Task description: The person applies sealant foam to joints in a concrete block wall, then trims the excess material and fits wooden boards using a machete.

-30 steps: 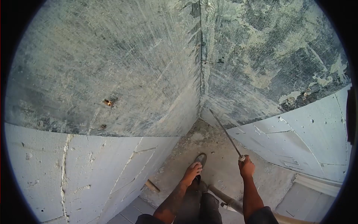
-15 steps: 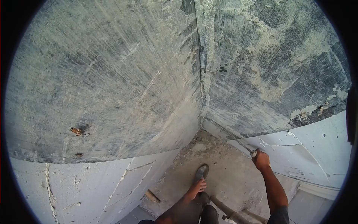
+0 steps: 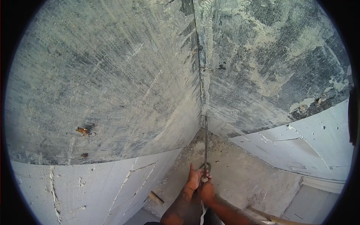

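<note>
A long, thin metal bar (image 3: 206, 144) points away from me, its far end at the foot of the corner seam between two dark panels. My right hand (image 3: 206, 191) is closed around its near end, just below a pale knob-like part (image 3: 204, 179). My left hand (image 3: 194, 177) is beside the bar on the left. Its thumb stands apart and its fingers reach across to the bar, close to my right hand. The left panel (image 3: 105, 82) and the right panel (image 3: 270, 67) have grey, plaster-smeared faces.
Below the panels are white wall faces (image 3: 93, 187) with cracks and raised ridges. A dusty concrete floor (image 3: 232, 168) lies between them. A wooden piece (image 3: 156, 197) lies at the left wall. A pole (image 3: 273, 217) is at the lower right. Rusty bits (image 3: 82, 131) stick out of the left panel.
My right hand has swung the bar left, from along the right wall to straight ahead of me. My left hand has come up from my leg to the bar.
</note>
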Available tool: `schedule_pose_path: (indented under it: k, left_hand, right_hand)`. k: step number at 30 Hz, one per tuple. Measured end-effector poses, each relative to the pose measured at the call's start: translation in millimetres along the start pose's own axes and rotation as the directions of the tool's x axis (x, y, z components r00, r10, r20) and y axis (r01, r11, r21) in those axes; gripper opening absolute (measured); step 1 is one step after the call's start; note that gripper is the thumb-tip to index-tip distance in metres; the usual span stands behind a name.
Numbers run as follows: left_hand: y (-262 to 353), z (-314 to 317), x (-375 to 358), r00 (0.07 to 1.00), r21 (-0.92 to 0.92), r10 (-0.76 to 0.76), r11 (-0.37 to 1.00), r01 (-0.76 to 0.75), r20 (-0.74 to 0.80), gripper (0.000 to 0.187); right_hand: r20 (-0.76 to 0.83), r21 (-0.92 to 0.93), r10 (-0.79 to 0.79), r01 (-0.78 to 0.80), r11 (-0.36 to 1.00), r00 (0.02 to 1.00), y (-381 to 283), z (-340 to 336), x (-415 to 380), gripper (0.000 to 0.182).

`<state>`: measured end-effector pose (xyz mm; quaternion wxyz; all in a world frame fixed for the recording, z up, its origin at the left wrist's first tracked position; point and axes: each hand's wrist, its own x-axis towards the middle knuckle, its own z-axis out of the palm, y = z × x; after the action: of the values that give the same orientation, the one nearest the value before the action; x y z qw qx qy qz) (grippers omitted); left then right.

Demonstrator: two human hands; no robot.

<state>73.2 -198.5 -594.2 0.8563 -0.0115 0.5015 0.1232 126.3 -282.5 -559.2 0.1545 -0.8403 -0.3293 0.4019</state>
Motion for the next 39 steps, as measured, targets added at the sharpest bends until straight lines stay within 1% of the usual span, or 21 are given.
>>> schedule_pose_path:
  k: [1, 2, 4, 6, 7, 8, 11, 12, 14, 18, 21, 22, 24, 26, 27, 30, 32, 33, 34, 36, 39]
  left_hand:
    - [0.5, 0.0, -1.6, 1.0, -0.001, -0.001, 1.0, 0.001, -0.004, 0.087]
    - [-1.9, 0.9, -2.7, 0.999, 0.002, 0.016, 1.0, -0.016, 0.041, 0.087]
    - [-13.6, 15.2, 6.6, 0.99, -0.014, 0.008, 1.0, -0.006, 0.138, 0.091]
    - [-35.5, 48.5, 26.9, 0.969, 0.129, 0.047, 0.988, -0.08, 0.243, 0.09]
    - [-42.3, 65.9, 39.2, 0.956, 0.089, -0.017, 0.996, -0.01, 0.293, 0.087]
    - [-50.6, 83.2, 55.0, 0.939, 0.026, 0.012, 0.999, -0.022, 0.344, 0.085]
    - [-51.5, 138.6, 65.8, 0.927, -0.05, 0.092, 0.996, -0.079, 0.364, 0.084]
    - [-50.1, 148.3, 73.2, 0.924, -0.045, 0.1, 0.995, -0.089, 0.37, 0.084]
    - [-43.2, 165.0, 83.8, 0.931, -0.215, 0.107, 0.976, -0.031, 0.35, 0.083]
    - [-31.6, 183.4, 91.3, 0.927, -0.291, 0.122, 0.957, -0.015, 0.354, 0.083]
    - [-39.8, 168.5, 105.4, 0.945, -0.26, 0.137, 0.964, -0.058, 0.295, 0.082]
    - [-49.6, 151.2, 109.7, 0.961, -0.263, 0.156, 0.96, -0.094, 0.228, 0.08]
    - [-59.0, 114.9, 104.0, 0.977, -0.271, 0.181, 0.952, -0.144, 0.115, 0.078]
    - [-58.5, 76.9, 92.7, 0.981, -0.266, 0.188, 0.949, -0.168, 0.05, 0.078]
    - [-54.4, 59.4, 87.6, 0.981, -0.25, 0.192, 0.951, -0.18, 0.024, 0.078]
    - [-32.3, 8.5, 65.5, 0.98, -0.061, 0.2, 0.978, -0.201, -0.02, 0.078]
    - [-11.7, -22.9, 45.2, 0.967, 0.124, 0.246, 0.964, -0.237, -0.061, 0.079]
    - [-0.6, -40.0, 37.3, 0.957, 0.238, 0.284, 0.935, -0.262, -0.063, 0.08]
    - [16.3, -49.0, 24.8, 0.956, 0.243, 0.284, 0.934, -0.26, -0.068, 0.08]
    - [41.3, -53.4, 2.4, 0.962, 0.463, 0.261, 0.865, -0.194, -0.086, 0.078]
    - [48.6, -63.8, -8.8, 0.969, 0.45, 0.236, 0.875, -0.179, -0.073, 0.078]
  right_hand:
    - [-0.063, 0.076, -0.014, 0.019, 0.997, 0.998, -4.9, 6.0, -4.4, 0.044]
    - [-0.038, 0.061, 0.007, -0.005, 0.998, 0.999, -3.2, 2.8, -4.6, 0.046]
    - [-0.023, -0.135, 0.086, -0.089, 0.987, 0.996, 11.3, -28.9, 3.9, 0.042]
    - [-0.14, -0.231, -0.004, -0.028, 0.973, 0.99, 54.4, -64.7, 28.3, 0.034]
    - [-0.201, -0.287, -0.036, -0.024, 0.958, 0.979, 68.2, -89.6, 42.8, 0.029]
    - [-0.146, -0.336, -0.066, 0.014, 0.942, 0.987, 71.4, -121.1, 55.7, 0.031]
    - [-0.006, -0.419, -0.168, 0.15, 0.896, 0.986, 85.6, -183.6, 100.0, 0.037]
    - [-0.003, -0.475, -0.172, 0.15, 0.867, 0.985, 82.3, -196.1, 112.1, 0.038]
    - [0.051, -0.495, -0.194, 0.194, 0.847, 0.98, 77.2, -215.8, 131.2, 0.037]
    - [0.085, -0.539, -0.288, 0.287, 0.792, 0.954, 72.4, -234.5, 154.7, 0.038]
    - [0.089, -0.506, -0.228, 0.241, 0.828, 0.97, 75.9, -213.0, 140.0, 0.039]
    - [0.099, -0.506, -0.241, 0.257, 0.823, 0.966, 87.5, -193.9, 133.1, 0.041]
    - [0.114, -0.395, -0.217, 0.245, 0.885, 0.969, 87.6, -149.3, 105.4, 0.04]
    - [0.056, -0.238, -0.233, 0.239, 0.941, 0.971, 85.0, -99.1, 83.7, 0.038]
    - [0.028, -0.191, -0.185, 0.187, 0.964, 0.982, 76.7, -76.5, 73.9, 0.037]
    - [0.024, -0.017, -0.035, 0.035, 0.999, 0.999, 55.8, -6.0, 54.2, 0.043]
    - [-0.01, 0.241, 0.031, -0.028, 0.97, 0.999, 21.1, 30.4, 35.9, 0.042]
    - [-0.073, 0.319, 0.004, 0.019, 0.948, 0.997, 11.5, 56.2, 30.3, 0.042]
    - [-0.14, 0.393, -0.015, 0.069, 0.917, 0.99, 0.4, 77.5, 25.6, 0.041]
    - [-0.127, 0.371, 0.029, 0.021, 0.929, 0.991, -35.6, 88.7, 11.5, 0.041]
    - [-0.096, 0.371, 0.101, -0.058, 0.927, 0.99, -46.5, 88.3, 6.0, 0.039]
